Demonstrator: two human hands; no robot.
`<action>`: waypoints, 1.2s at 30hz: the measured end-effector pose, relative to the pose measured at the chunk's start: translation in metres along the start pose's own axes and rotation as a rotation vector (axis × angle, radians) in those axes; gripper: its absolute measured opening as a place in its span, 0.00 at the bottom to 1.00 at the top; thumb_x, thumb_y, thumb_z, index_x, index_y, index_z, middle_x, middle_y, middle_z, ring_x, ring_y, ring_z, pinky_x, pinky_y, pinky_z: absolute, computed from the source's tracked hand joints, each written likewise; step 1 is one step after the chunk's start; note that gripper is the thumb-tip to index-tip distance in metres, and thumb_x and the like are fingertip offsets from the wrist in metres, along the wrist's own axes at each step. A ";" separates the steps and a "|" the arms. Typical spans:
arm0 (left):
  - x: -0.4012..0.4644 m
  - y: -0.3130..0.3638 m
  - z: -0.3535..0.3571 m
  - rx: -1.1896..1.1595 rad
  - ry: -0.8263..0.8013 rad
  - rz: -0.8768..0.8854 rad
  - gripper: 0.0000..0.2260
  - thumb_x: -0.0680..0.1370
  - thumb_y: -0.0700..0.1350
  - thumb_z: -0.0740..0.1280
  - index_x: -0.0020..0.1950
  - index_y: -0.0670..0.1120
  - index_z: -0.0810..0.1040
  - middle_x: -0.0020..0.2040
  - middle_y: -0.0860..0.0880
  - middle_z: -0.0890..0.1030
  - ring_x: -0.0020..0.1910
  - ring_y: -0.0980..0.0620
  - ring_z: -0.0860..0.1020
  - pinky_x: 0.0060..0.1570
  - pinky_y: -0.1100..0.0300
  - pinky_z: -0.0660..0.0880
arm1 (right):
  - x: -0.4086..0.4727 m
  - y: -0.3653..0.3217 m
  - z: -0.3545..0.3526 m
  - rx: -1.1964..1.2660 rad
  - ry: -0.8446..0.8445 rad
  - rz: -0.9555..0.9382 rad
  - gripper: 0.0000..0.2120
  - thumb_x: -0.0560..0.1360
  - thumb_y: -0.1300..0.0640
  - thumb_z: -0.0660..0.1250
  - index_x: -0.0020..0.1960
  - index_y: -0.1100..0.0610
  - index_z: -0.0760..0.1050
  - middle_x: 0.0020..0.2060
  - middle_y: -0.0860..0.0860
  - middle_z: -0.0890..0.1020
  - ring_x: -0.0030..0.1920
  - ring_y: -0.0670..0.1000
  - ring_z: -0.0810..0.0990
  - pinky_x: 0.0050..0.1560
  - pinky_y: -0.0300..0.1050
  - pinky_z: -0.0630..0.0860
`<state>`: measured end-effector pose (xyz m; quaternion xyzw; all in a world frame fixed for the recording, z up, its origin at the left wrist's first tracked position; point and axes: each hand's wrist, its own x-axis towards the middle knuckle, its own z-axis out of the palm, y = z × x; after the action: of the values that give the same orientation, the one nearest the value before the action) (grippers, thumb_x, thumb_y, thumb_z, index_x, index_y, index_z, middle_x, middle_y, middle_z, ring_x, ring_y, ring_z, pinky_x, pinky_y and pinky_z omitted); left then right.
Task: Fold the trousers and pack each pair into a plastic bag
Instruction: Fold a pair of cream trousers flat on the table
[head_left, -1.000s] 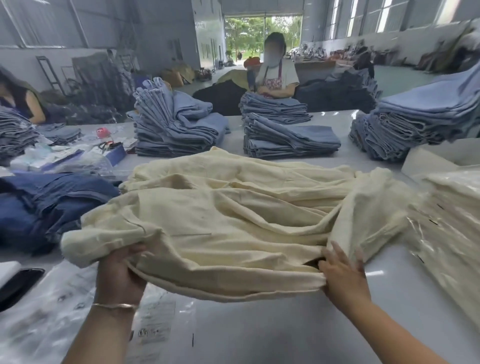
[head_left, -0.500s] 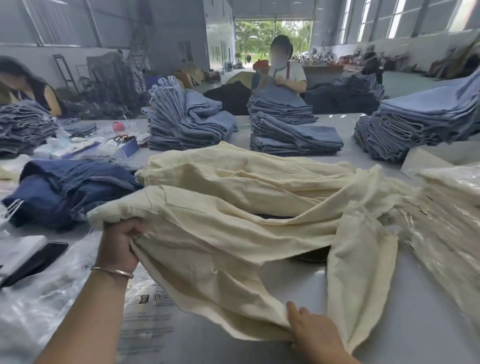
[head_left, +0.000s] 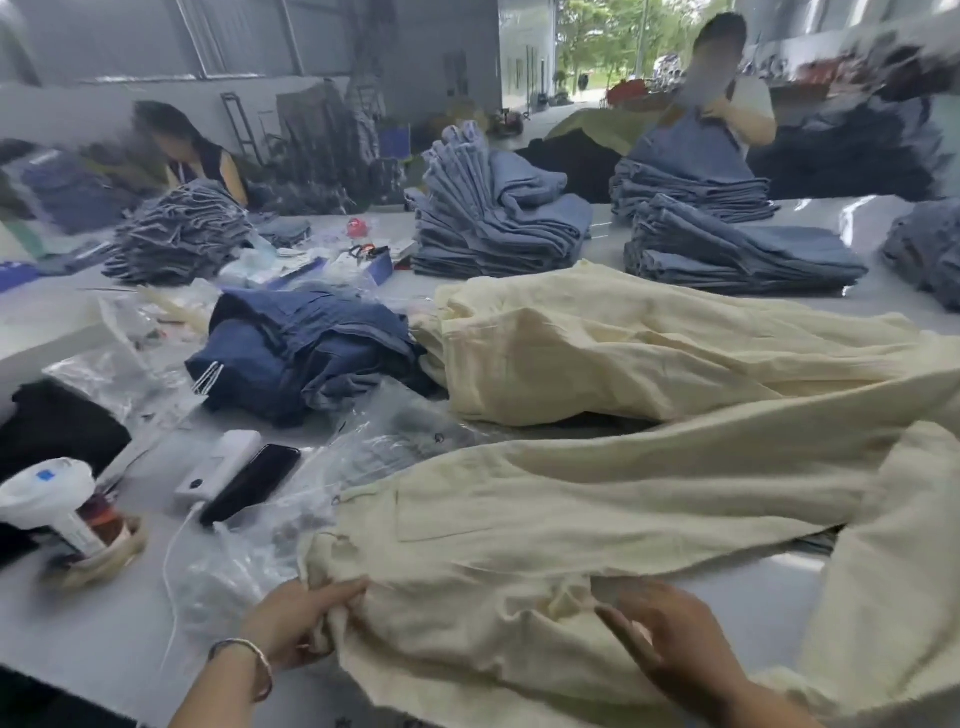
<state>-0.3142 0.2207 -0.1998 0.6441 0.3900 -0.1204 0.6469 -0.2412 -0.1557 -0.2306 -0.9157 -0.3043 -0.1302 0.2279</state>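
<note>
A pair of cream trousers (head_left: 597, 525) lies spread across the near table, its waist end toward me. My left hand (head_left: 296, 621) grips the waistband's left edge, fingers curled into the cloth. My right hand (head_left: 670, 642) lies on the crumpled waist fabric with its fingers spread and nearly straight. Behind it a heap of more cream trousers (head_left: 623, 353) is piled. Clear plastic bags (head_left: 291, 499) lie crumpled to the left, partly under the trousers.
Dark blue trousers (head_left: 306, 353) are heaped at left centre. A black phone (head_left: 252, 483), a white power bank (head_left: 221, 465) with a cable and a tape dispenser (head_left: 57, 504) sit near left. Stacks of folded blue jeans (head_left: 498, 218) and two other workers line the far side.
The trousers were pulled off the cream heap toward me and laid down. My right hand let go of the cloth and now rests flat on it. The view swung left.
</note>
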 end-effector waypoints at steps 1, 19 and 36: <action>0.002 -0.006 -0.004 -0.051 0.021 -0.030 0.17 0.54 0.50 0.81 0.26 0.42 0.78 0.22 0.45 0.67 0.19 0.53 0.62 0.27 0.66 0.62 | 0.011 -0.006 0.003 0.006 0.023 0.048 0.17 0.76 0.46 0.63 0.29 0.50 0.75 0.25 0.42 0.72 0.30 0.45 0.75 0.28 0.37 0.68; 0.033 -0.025 -0.017 -0.084 0.412 0.354 0.29 0.70 0.27 0.64 0.66 0.52 0.69 0.60 0.50 0.75 0.52 0.49 0.76 0.48 0.53 0.76 | 0.246 -0.064 0.146 -0.016 -0.493 -0.008 0.24 0.83 0.52 0.53 0.78 0.52 0.55 0.77 0.50 0.57 0.77 0.51 0.55 0.75 0.48 0.52; 0.031 -0.053 -0.019 -0.495 0.557 0.198 0.18 0.61 0.38 0.72 0.50 0.46 0.79 0.43 0.42 0.84 0.41 0.43 0.82 0.48 0.44 0.79 | 0.310 -0.066 0.110 0.603 -0.310 0.431 0.05 0.64 0.59 0.75 0.35 0.53 0.79 0.27 0.46 0.77 0.37 0.51 0.78 0.38 0.42 0.71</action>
<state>-0.3357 0.2416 -0.2570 0.5111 0.5039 0.2199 0.6607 -0.0287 0.1004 -0.1866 -0.8595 -0.1604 0.1554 0.4597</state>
